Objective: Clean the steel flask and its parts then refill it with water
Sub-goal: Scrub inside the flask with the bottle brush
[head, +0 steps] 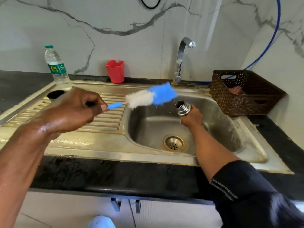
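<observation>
My right hand (192, 118) grips the steel flask (183, 108) over the sink basin (151, 127). Only the flask's threaded neck and open mouth show above my fingers, tilted to the upper left. My left hand (79, 107) holds a bottle brush (153, 96) by its blue handle. Its white and blue bristle head hovers just left of the flask mouth, outside it. A black cap (56, 94) rests on the drainboard behind my left hand.
A tap (181, 60) stands behind the basin with no water running. A plastic water bottle (57, 68) and a red cup (115, 71) are at the back left. A brown woven basket (243, 92) sits on the right counter. The drain (174, 143) is open.
</observation>
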